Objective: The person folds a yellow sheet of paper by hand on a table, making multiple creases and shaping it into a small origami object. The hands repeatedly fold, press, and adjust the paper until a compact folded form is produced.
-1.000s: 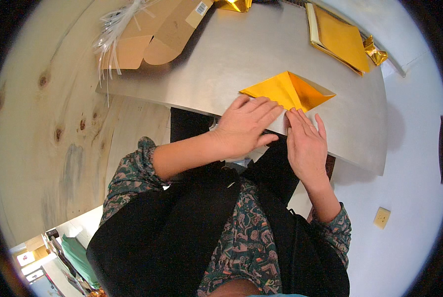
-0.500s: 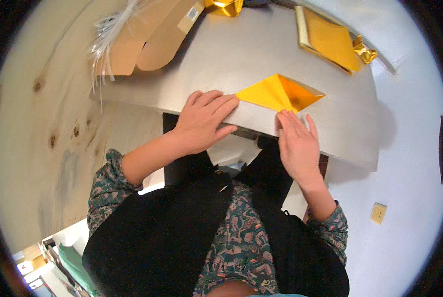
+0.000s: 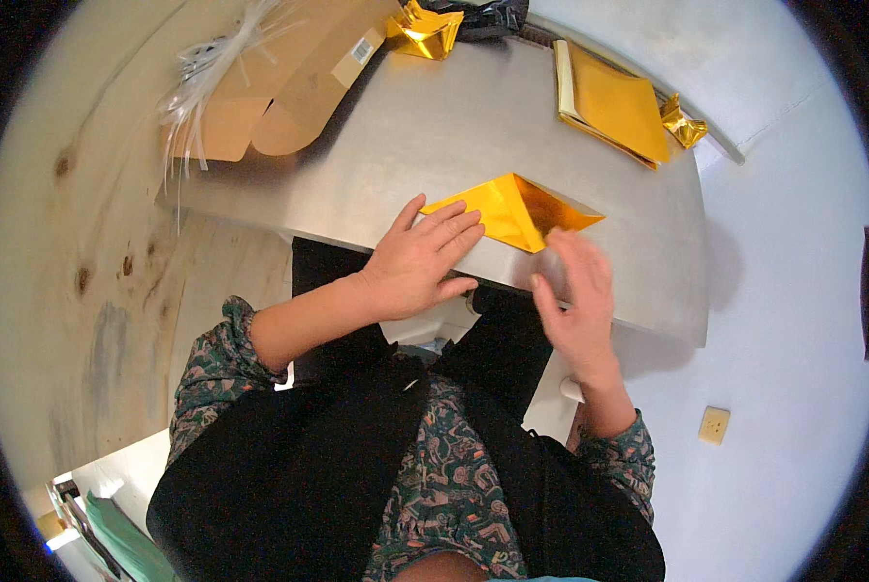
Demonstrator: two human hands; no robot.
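A folded sheet of shiny gold foil paper (image 3: 500, 215) lies near the front edge of the grey table, its right part showing a darker, orange-gold face. The fingers of my left hand (image 3: 417, 260) lie flat and spread over the paper's left end, thumb stretched to the right. Close to the lower right edge of the paper, my right hand (image 3: 580, 301) is slightly smeared, with bent fingers and the thumb held apart from them. Nothing shows in the right hand; whether its fingertips touch the paper I cannot tell.
A stack of gold sheets (image 3: 617, 102) lies at the far right, with a folded gold piece (image 3: 684, 126) beside it. More folded gold pieces (image 3: 425, 34) stand at the back by black plastic (image 3: 492, 17). At the left are a cardboard box (image 3: 303, 92) and clear plastic strips (image 3: 199, 92).
My left hand has slid further onto the paper's left part. My right hand has lifted from the bottom corner and spread its thumb. The whole view has shifted somewhat.
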